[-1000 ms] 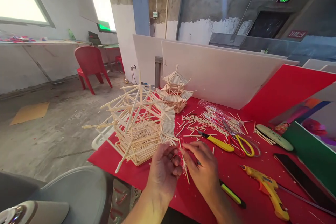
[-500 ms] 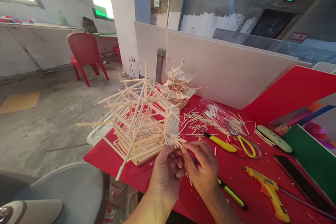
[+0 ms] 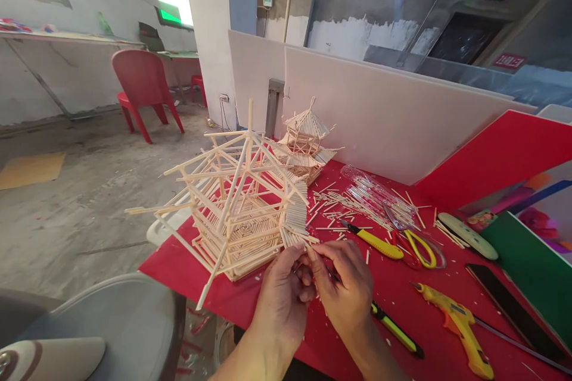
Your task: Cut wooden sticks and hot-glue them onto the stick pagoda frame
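A large unfinished pavilion model (image 3: pixel 236 202) of thin wooden sticks stands at the near left of the red table (image 3: pixel 402 303). My left hand (image 3: pixel 281 297) and my right hand (image 3: pixel 344 286) meet just in front of its lower right roof edge, fingers pinched together on a thin wooden stick (image 3: pixel 308 247) at that edge. A yellow-and-black utility knife (image 3: pixel 395 333) pokes out from under my right hand; whether the hand grips it is hidden. A smaller finished stick pavilion (image 3: pixel 306 143) stands behind the large one.
Loose sticks (image 3: pixel 335 205) and a clear plastic bag (image 3: pixel 375 193) lie mid-table, with a yellow utility knife (image 3: pixel 375 242), yellow-handled scissors (image 3: pixel 413 244), a yellow glue gun (image 3: pixel 460 324) and a phone (image 3: pixel 509 306) to the right. White boards (image 3: pixel 384 119) stand behind. A red chair (image 3: pixel 143 89) is on the floor.
My hands moved up from the table to the model's lower roof edge, and the stick that hung down between my fingers a second ago is now up at that edge.
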Demonstrator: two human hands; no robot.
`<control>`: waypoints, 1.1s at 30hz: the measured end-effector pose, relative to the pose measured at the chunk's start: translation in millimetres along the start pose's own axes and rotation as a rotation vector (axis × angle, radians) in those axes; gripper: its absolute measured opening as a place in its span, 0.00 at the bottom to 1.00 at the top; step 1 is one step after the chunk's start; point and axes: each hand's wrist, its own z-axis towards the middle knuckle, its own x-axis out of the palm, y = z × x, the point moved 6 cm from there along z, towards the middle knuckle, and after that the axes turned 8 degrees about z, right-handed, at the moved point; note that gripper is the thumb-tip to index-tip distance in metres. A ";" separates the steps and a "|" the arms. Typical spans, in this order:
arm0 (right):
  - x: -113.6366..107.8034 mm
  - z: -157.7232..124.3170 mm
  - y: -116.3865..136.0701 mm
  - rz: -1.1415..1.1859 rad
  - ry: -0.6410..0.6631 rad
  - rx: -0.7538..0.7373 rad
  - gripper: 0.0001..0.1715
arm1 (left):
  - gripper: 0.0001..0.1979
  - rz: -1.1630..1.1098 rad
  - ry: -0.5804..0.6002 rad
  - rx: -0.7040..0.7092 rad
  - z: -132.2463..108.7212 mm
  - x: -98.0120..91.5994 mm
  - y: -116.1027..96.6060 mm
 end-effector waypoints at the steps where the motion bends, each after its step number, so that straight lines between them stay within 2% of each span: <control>1: 0.1 0.0 -0.5 0.002 -0.005 0.005 0.07 | 0.12 0.002 -0.001 0.000 0.0 0.5 -0.2; 5: 0.5 0.3 -1.4 0.012 -0.011 0.017 0.05 | 0.11 0.000 -0.005 -0.002 -0.6 1.3 -0.8; 19: -0.6 1.7 3.0 0.019 -0.012 -0.041 0.10 | 0.11 -0.021 -0.018 -0.026 -1.7 0.9 0.7; 33: -1.3 2.1 5.5 -0.035 0.008 -0.055 0.10 | 0.10 -0.031 -0.037 -0.033 -3.3 1.4 0.4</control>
